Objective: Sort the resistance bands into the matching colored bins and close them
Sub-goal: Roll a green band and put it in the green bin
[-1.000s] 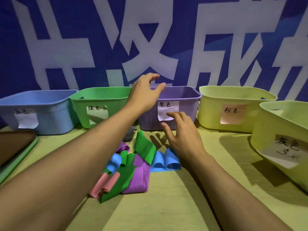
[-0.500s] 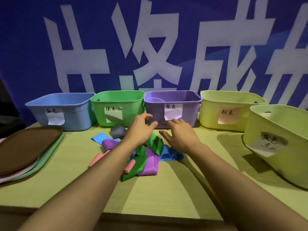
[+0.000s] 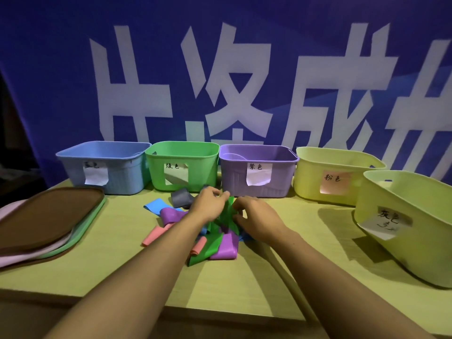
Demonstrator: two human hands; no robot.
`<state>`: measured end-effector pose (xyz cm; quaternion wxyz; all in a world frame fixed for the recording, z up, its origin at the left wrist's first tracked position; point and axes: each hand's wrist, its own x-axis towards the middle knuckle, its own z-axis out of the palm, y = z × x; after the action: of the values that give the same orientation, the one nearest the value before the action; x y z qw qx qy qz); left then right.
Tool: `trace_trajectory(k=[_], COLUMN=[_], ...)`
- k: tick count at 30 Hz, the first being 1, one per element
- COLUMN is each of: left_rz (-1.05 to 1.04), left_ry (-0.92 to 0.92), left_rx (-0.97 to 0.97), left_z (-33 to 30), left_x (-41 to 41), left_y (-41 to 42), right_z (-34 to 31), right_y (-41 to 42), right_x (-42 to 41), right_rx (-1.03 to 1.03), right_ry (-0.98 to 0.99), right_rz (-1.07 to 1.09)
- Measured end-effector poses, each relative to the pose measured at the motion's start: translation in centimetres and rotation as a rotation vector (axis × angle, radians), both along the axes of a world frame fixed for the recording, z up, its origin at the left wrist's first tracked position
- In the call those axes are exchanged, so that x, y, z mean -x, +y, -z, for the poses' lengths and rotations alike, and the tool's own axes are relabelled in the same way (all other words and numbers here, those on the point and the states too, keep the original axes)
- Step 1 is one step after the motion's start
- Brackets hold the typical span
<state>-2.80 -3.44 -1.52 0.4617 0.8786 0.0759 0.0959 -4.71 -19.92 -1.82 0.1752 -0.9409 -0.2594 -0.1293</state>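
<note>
My lids [image 3: 46, 223] are lying stacked on the left, all bins open. My left hand [image 3: 208, 204] is down from the purple bin [image 3: 256, 172] now and pinching a green band [image 3: 226, 214]. My right hand [image 3: 256, 216] is curling on that band too. Other bands are waiting underneath. I think the green bin [image 3: 182, 165] is next.

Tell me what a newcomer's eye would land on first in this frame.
Probably the row of coloured bins at the back of the table: blue bin, green bin, purple bin, then two yellow-green ones on the right, each with a paper label. In front of them, the left hand and right hand meet over a green band rising from a jumbled pile of bands. A stack of lids lies at the left edge.
</note>
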Motion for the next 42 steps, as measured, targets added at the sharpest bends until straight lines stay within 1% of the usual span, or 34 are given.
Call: trace_trajectory(k=[4, 9, 12, 14, 16, 18, 22, 25, 28, 30, 33, 38, 42], left_rz=[0.009, 0.034, 0.045, 0.023, 0.034, 0.069, 0.108, 0.123, 0.184, 0.238, 0.285, 0.333, 0.34], left_ry=[0.157, 0.23, 0.193, 0.125, 0.064, 0.027, -0.058, -0.107, -0.158, -0.189, -0.236, -0.322, -0.387], left_rx=[0.018, 0.01, 0.16, 0.261, 0.381, 0.481, 0.619, 0.693, 0.704, 0.689, 0.635, 0.635, 0.555], left_z=[-1.4, -3.4, -4.1, -4.4, -4.6, -4.7, -5.5, -6.8, -8.6, -9.9, -11.5, -13.7, -15.2], left_x=[-0.1, 0.0, 0.2, 0.3, 0.1, -0.1, 0.7, 1.0, 1.5, 2.1, 2.8, 3.7, 4.1], left_y=[-0.5, -0.3, -0.2, -0.3, -0.5, -0.8, -2.0, -2.7, -3.2, -3.5, -3.8, -3.4, -2.9], right_z=[-0.6, -1.6, -2.1, -2.2, -2.0, -1.8, -2.1, -3.3, -5.5, -7.4, -10.6, -14.8, -17.4], right_y=[0.3, -0.2, -0.7, -1.1, -1.5, -1.6, -1.9, -2.3, -2.7, -2.7, -2.5, -2.2, -1.6], right_x=[0.7, 0.7, 0.7, 0.8, 1.0, 1.2, 1.2, 1.0, 0.7, 0.7, 0.8, 0.5, 0.7], right_rx=[-0.055, -0.066, -0.049, -0.037, -0.051, -0.088, -0.234, -0.404, -0.621, -0.712, -0.735, -0.748, -0.744], right_ry=[-0.051, -0.119, -0.169, -0.186, -0.146, -0.061, 0.026, 0.045, 0.025, 0.023, -0.024, -0.1, -0.16], right_rz=[-0.068, -0.107, -0.087, -0.053, -0.011, 0.032, 0.084, 0.111, 0.117, 0.076, -0.003, 0.01, 0.004])
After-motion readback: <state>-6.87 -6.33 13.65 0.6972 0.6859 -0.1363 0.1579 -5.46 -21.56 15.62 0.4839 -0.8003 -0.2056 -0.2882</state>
